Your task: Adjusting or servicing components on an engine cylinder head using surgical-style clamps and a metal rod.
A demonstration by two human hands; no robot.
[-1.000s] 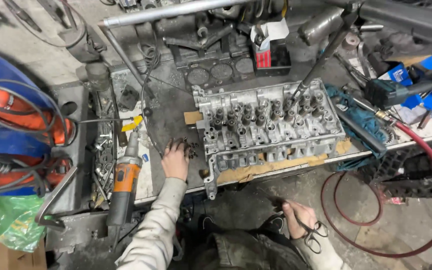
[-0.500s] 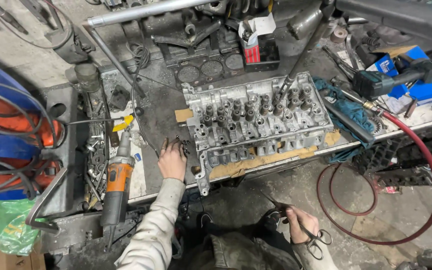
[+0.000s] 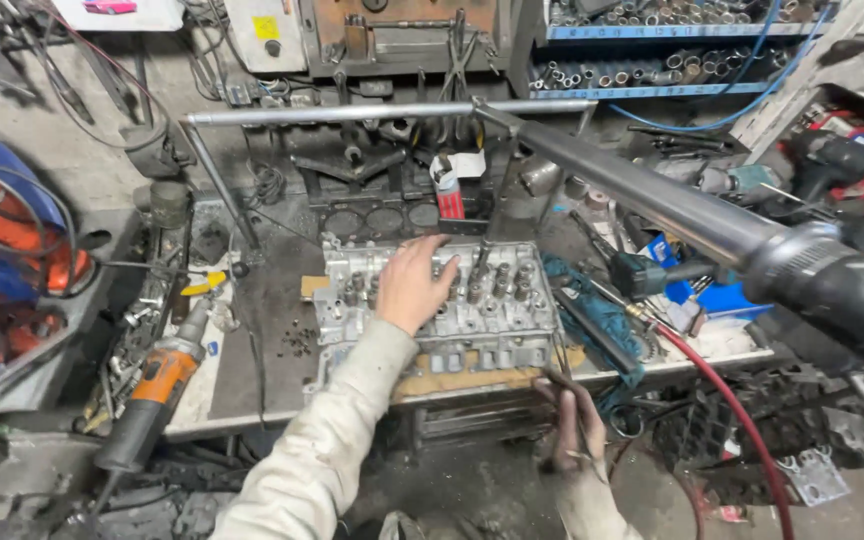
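Cluttered workshop, greasy worktop [image 3: 252, 300]. Left hand [image 3: 412, 285] lies flat, fingers spread, on the engine head [image 3: 442, 300] at centre, gripping nothing. Right hand [image 3: 577, 425], at 5 o'clock below the worktop edge, is clenched around pliers [image 3: 557, 385]. Orange grinder [image 3: 152, 395] at 8 o'clock, red hose [image 3: 742, 420] at 4 o'clock.

Grey cylinder head [image 3: 452, 310] — flat on bench, valves up.
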